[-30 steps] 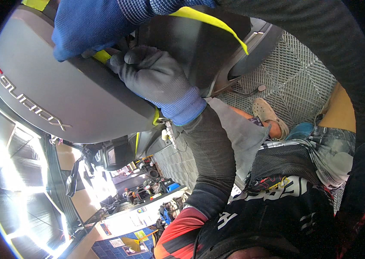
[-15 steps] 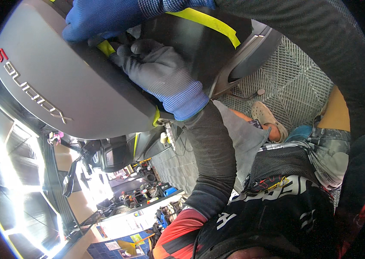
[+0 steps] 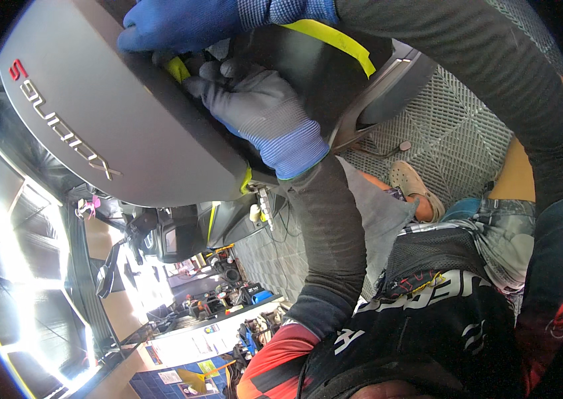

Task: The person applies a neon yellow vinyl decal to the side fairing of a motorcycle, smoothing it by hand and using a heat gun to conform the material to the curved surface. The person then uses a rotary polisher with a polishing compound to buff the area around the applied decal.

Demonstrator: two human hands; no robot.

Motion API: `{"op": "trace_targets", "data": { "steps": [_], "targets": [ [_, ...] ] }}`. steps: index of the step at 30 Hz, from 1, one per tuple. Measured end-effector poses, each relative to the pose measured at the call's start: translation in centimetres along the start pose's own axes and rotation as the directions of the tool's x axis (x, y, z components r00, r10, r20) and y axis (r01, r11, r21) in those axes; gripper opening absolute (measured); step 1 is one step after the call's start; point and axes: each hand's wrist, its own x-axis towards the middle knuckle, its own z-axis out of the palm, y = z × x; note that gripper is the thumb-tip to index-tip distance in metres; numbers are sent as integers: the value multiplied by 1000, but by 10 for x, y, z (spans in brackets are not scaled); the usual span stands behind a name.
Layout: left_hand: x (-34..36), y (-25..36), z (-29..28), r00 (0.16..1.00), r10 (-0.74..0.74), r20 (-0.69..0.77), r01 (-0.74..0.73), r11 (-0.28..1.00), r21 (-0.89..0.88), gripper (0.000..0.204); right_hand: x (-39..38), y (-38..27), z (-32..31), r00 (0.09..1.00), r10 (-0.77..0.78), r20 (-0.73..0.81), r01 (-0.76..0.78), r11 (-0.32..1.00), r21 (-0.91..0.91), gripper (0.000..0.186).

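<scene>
Both hands wear blue-and-grey knit work gloves and meet at the upper edge of a grey body panel (image 3: 88,100) on a scooter-like vehicle. My left hand (image 3: 258,100), grey palm side showing, has its fingers bent in toward a short strip of yellow-green tape (image 3: 177,69) on that edge. My right hand (image 3: 182,26) reaches over from the right, its blue back uppermost and fingers curled down by the same strip. Whatever its fingertips grip is hidden beneath it. A longer yellow-green tape strip (image 3: 335,43) runs across the black bodywork (image 3: 281,56) beside the hands.
Another tape piece (image 3: 246,179) marks the panel's lower corner. Grey grid floor tiles (image 3: 454,126) lie below, with a clog-shod foot (image 3: 421,189) on them. A mirror (image 3: 105,279), other vehicle parts and a cluttered workbench (image 3: 228,296) stand at the lower left.
The panel and both hands sit slightly farther right and lower in the picture. The hands keep nearly the same place on the panel's edge, with only small finger shifts.
</scene>
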Motion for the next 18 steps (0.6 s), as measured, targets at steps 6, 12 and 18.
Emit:
{"op": "trace_targets", "data": {
  "steps": [6, 12, 18],
  "targets": [
    [11, -5, -27, 994, 68, 86, -71, 997, 33, 17, 2, -4, -6, 999, 45, -22, -45, 999, 12, 18],
    [-2, 2, -23, 982, 185, -37, -174, 964, 201, 14, 7, -12, 3, 985, 158, 68, -164, 981, 99, 16],
    [-17, 5, 4, 967, 244, -79, -236, 967, 94, 15, 7, -9, -10, 931, 360, 51, -364, 919, 152, 20]
  ]
}}
